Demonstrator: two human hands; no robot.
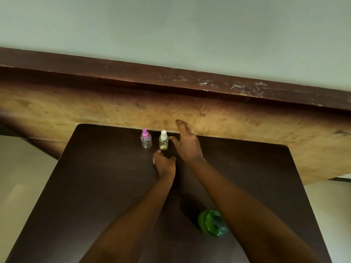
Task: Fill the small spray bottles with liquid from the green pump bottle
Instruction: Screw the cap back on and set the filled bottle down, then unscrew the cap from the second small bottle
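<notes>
1. A white-capped spray bottle (pixel 163 141) stands at the counter's (pixel 95 177) far edge, with a pink-capped spray bottle (pixel 146 140) just left of it.
2. The right hand (pixel 187 144) is just right of it, fingers spread, its grip empty.
3. The left hand (pixel 164 164) is curled before its base; I cannot tell its grip.
4. The green pump bottle (pixel 211 223) is well nearer than it.

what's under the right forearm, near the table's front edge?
The green pump bottle stands there on the dark table, its green top and darker pump head showing. The right forearm covers its right side, so that part is hidden.
</notes>
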